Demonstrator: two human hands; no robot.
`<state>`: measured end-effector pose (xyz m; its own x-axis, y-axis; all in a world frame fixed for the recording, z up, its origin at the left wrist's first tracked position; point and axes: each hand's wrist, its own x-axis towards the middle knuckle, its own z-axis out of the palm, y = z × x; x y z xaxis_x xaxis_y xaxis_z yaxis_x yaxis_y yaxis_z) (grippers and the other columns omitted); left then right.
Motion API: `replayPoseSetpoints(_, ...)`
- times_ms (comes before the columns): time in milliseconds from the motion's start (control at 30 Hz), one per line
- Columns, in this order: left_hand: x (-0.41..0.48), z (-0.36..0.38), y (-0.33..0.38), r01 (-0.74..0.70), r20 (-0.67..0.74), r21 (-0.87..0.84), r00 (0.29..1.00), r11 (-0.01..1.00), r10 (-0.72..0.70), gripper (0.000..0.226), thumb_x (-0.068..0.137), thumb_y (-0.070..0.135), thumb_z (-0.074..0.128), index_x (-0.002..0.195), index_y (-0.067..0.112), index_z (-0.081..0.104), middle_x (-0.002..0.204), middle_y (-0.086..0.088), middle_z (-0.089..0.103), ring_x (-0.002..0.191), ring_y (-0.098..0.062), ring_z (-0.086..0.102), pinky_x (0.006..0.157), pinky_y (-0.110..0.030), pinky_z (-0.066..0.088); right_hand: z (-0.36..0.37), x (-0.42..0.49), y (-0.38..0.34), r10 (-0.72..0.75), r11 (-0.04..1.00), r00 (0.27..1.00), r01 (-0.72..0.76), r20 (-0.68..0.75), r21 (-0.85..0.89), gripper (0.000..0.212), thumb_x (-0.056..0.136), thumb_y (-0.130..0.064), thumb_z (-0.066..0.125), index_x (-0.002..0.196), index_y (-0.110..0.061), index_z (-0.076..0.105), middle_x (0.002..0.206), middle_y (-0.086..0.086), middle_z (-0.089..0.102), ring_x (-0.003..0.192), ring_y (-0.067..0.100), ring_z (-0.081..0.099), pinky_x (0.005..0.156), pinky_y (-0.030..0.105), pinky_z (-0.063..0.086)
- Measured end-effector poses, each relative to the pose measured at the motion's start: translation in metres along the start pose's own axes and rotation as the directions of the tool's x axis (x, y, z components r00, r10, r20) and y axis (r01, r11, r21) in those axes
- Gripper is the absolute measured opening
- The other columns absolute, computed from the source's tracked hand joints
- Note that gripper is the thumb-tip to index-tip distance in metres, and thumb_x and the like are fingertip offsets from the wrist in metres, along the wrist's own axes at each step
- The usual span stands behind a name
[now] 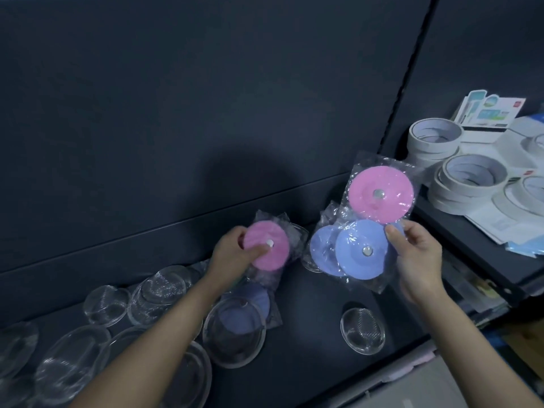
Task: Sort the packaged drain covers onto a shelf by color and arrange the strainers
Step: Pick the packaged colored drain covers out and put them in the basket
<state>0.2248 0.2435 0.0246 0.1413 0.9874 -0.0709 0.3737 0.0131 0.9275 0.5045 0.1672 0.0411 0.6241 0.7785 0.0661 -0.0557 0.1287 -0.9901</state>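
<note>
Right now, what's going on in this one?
A person is sorting stock at a dark shelf. Their left hand grips one pink round drain cover in a clear plastic bag, low over the shelf. Their right hand holds up a bunch of bagged covers: one pink on top, at least two blue below. Another bagged blue cover lies on the shelf among round wire-mesh strainers in clear wrap. White tape rolls sit on the neighbouring shelf.

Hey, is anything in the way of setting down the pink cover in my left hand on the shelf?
Partly. A blue pack lies on the shelf just under the left hand and its pink cover, with a strainer overlapping it. The shelf looks bare toward the right hand.
</note>
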Motion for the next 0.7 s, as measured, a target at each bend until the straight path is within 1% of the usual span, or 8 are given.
replayPoseSetpoints(100, 0.014, 0.009, -0.001, -0.029, -0.029, 0.237, 0.999, 0.971, 0.036, 0.035, 0.073, 0.032, 0.078, 0.095, 0.013, 0.058, 0.100, -0.001, 0.057, 0.083, -0.016, 0.057, 0.064, -0.026, 0.046, 0.009, -0.006, 0.006, 0.028, 0.999, 0.997, -0.025, 0.066, -0.046, 0.018, 0.087, -0.003, 0.060, 0.077, -0.017, 0.065, 0.077, 0.004, 0.063, 0.074, 0.020, 0.054, 0.075, 0.037, 0.045)
replayPoseSetpoints(167, 0.019, 0.016, 0.000, -0.072, 0.035, 0.435, 0.997, 0.898, 0.063, 0.048, 0.074, 0.035, 0.076, 0.108, 0.011, 0.053, 0.112, -0.005, 0.045, 0.100, -0.022, 0.052, 0.077, -0.029, 0.044, 0.015, -0.010, 0.010, 0.047, 0.997, 0.994, -0.041, 0.101, -0.063, 0.019, 0.087, -0.002, 0.060, 0.076, -0.017, 0.065, 0.077, 0.006, 0.064, 0.075, 0.021, 0.055, 0.076, 0.038, 0.045)
replayPoseSetpoints(233, 0.020, 0.021, 0.002, -0.053, 0.101, 0.501, 0.995, 0.864, 0.002, 0.072, 0.074, 0.038, 0.075, 0.130, 0.010, 0.040, 0.128, -0.010, 0.040, 0.121, -0.029, 0.043, 0.094, -0.035, 0.041, 0.018, -0.013, 0.012, 0.069, 0.996, 0.991, -0.061, 0.116, -0.067, 0.019, 0.087, -0.001, 0.060, 0.075, -0.016, 0.065, 0.077, 0.006, 0.063, 0.074, 0.021, 0.054, 0.074, 0.036, 0.045)
replayPoseSetpoints(300, 0.020, 0.024, 0.005, -0.018, 0.121, 0.573, 0.991, 0.819, -0.062, 0.095, 0.073, 0.046, 0.074, 0.146, 0.014, 0.021, 0.142, -0.012, 0.030, 0.132, -0.030, 0.032, 0.105, -0.039, 0.032, 0.020, -0.015, 0.014, 0.082, 0.995, 0.989, -0.074, 0.120, -0.069, 0.018, 0.087, -0.001, 0.060, 0.076, -0.015, 0.065, 0.077, 0.006, 0.063, 0.073, 0.020, 0.054, 0.072, 0.034, 0.045)
replayPoseSetpoints(367, 0.020, 0.027, 0.008, -0.011, 0.125, 0.642, 0.988, 0.766, -0.091, 0.106, 0.069, 0.049, 0.075, 0.149, 0.018, 0.013, 0.146, -0.011, 0.025, 0.134, -0.030, 0.029, 0.107, -0.040, 0.029, 0.020, -0.017, 0.014, 0.090, 0.994, 0.988, -0.082, 0.125, -0.067, 0.016, 0.087, -0.001, 0.060, 0.078, -0.013, 0.065, 0.077, 0.007, 0.063, 0.072, 0.020, 0.054, 0.071, 0.033, 0.045)
replayPoseSetpoints(467, 0.022, 0.031, 0.011, 0.006, 0.129, 0.672, 0.984, 0.740, -0.125, 0.115, 0.061, 0.047, 0.080, 0.148, 0.017, 0.012, 0.142, -0.012, 0.026, 0.131, -0.031, 0.031, 0.107, -0.039, 0.033, 0.019, -0.018, 0.015, 0.105, 0.993, 0.987, -0.098, 0.122, -0.061, 0.017, 0.087, -0.002, 0.059, 0.076, -0.013, 0.063, 0.074, 0.006, 0.061, 0.070, 0.019, 0.052, 0.069, 0.031, 0.044)
replayPoseSetpoints(567, 0.024, 0.030, 0.013, 0.031, 0.114, 0.744, 0.978, 0.667, -0.172, 0.115, 0.056, 0.050, 0.083, 0.144, 0.012, 0.020, 0.138, -0.012, 0.033, 0.128, -0.030, 0.036, 0.103, -0.038, 0.034, 0.016, -0.019, 0.013, 0.107, 0.993, 0.986, -0.100, 0.129, -0.064, 0.015, 0.088, -0.002, 0.058, 0.077, -0.011, 0.063, 0.076, 0.009, 0.060, 0.071, 0.020, 0.051, 0.069, 0.033, 0.043)
replayPoseSetpoints(700, 0.026, 0.019, 0.009, 0.076, 0.115, 0.749, 0.963, 0.659, -0.243, 0.106, 0.053, 0.060, 0.081, 0.137, 0.016, 0.032, 0.138, -0.010, 0.035, 0.128, -0.029, 0.034, 0.099, -0.039, 0.033, 0.013, -0.020, 0.012, 0.113, 0.992, 0.986, -0.106, 0.122, -0.061, 0.014, 0.089, -0.003, 0.058, 0.079, -0.012, 0.064, 0.079, 0.012, 0.061, 0.073, 0.023, 0.051, 0.072, 0.037, 0.043)
